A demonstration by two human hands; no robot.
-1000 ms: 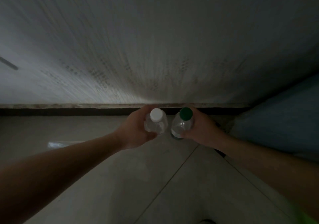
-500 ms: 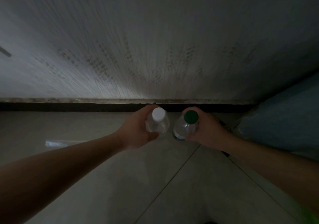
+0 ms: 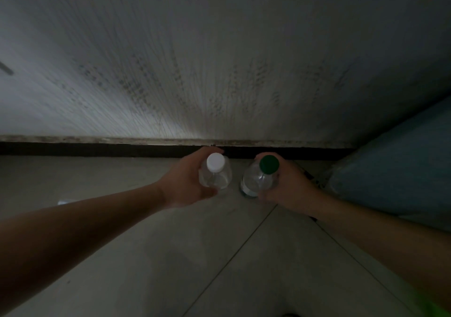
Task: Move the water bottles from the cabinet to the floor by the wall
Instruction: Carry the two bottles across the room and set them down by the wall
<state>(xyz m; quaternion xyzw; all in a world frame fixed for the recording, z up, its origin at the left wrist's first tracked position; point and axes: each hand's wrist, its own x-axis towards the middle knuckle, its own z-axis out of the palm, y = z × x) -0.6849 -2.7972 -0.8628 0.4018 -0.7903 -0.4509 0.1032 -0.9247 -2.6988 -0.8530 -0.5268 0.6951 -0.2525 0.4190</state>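
Note:
I look straight down at two clear water bottles held upright close to the foot of the wall (image 3: 219, 72). My left hand (image 3: 185, 182) grips the white-capped bottle (image 3: 216, 172) round its body. Just to its right, my right hand (image 3: 288, 185) grips the green-capped bottle (image 3: 258, 177) the same way. The two bottles stand a small gap apart, low over the tiled floor (image 3: 170, 255). Whether their bases touch the floor is hidden by the hands and the dim light.
A dark skirting strip (image 3: 97, 149) runs along the wall's base. A large blue rounded object (image 3: 402, 170) fills the right corner beside my right arm. A pale glint (image 3: 64, 202) lies on the floor to the left. The room is very dim.
Both bottles have drifted slightly apart and a little toward the wall. Both hands keep the same grip.

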